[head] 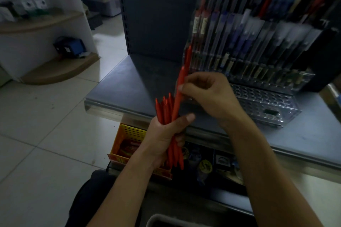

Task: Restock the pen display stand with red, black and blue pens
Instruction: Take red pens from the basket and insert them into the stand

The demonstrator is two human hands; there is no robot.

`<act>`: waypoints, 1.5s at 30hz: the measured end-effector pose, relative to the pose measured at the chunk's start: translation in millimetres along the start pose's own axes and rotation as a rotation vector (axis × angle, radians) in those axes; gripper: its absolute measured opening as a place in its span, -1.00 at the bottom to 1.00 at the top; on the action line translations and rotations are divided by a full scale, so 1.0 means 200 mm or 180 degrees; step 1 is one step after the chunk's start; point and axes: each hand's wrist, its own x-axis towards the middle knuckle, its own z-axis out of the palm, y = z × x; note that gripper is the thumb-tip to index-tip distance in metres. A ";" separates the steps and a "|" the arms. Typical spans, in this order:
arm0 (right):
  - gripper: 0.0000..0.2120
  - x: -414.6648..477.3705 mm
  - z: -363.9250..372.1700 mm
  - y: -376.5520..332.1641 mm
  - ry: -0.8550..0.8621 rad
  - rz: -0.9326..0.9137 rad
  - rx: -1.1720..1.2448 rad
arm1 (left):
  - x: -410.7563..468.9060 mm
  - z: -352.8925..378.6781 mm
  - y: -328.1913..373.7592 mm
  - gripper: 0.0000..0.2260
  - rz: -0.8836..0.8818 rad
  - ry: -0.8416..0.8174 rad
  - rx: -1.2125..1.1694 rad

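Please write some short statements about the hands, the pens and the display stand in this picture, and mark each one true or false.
1. The left hand holds a bundle of red pens. True.
2. The right hand is empty. False: its fingers pinch a single red pen.
3. The pen display stand sits on a grey shelf. True.
4. The bundle in the left grip is blue. False: all its pens are red.
5. The single pen lies flat on the shelf. False: it is held nearly upright beside the stand.

Dim room, pale tiled floor (46, 116), grey shelf (129, 83)
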 end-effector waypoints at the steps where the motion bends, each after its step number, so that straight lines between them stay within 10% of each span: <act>1: -0.83 0.01 -0.01 -0.01 0.0212 -0.0065 0.0187 | 0.00 0.00 0.00 -0.56 -0.0008 0.0022 -0.0010; 7: -0.86 0.04 -0.06 -0.04 0.1446 -0.0934 0.0731 | 0.02 -0.01 -0.01 -0.63 -0.0090 0.0035 -0.0043; 14: -0.87 0.11 -0.03 -0.01 0.2202 -0.1567 -0.0412 | 0.02 -0.01 -0.01 -0.63 -0.0088 0.0041 -0.0176; 45: -0.86 0.13 -0.05 0.07 0.0803 -0.0797 -0.1385 | 0.02 -0.02 0.00 -0.56 -0.0086 0.0027 0.0054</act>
